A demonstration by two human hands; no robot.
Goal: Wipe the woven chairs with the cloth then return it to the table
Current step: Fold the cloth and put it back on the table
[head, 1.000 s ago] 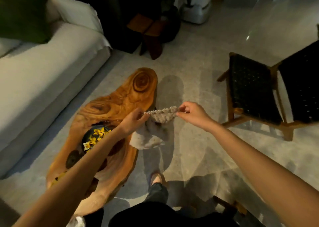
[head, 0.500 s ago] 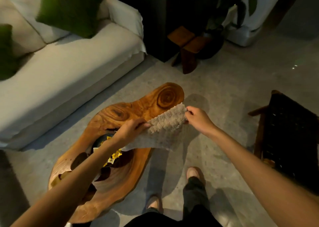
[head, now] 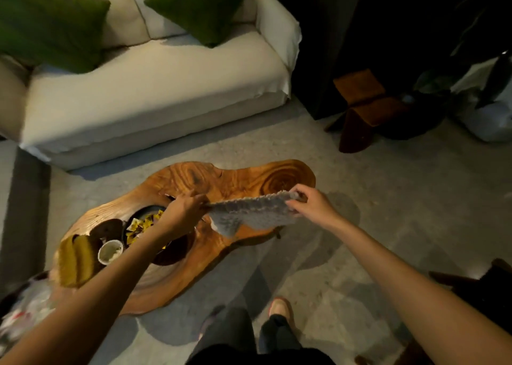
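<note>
My left hand (head: 184, 208) and right hand (head: 310, 205) each pinch an end of the cloth (head: 250, 215). I hold it stretched over the table (head: 235, 179), toward its right end.

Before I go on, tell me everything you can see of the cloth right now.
The cloth is pale grey-white with a nubby, knit-like texture, and looks soft. It is spread open, its top edge pulled taut between both hands: the left hand pinches one upper corner, the right hand the other. The rest hangs below, drooping lowest near the left hand. It hangs over the wooden table; whether its lower edge touches the wood cannot be told.
</note>
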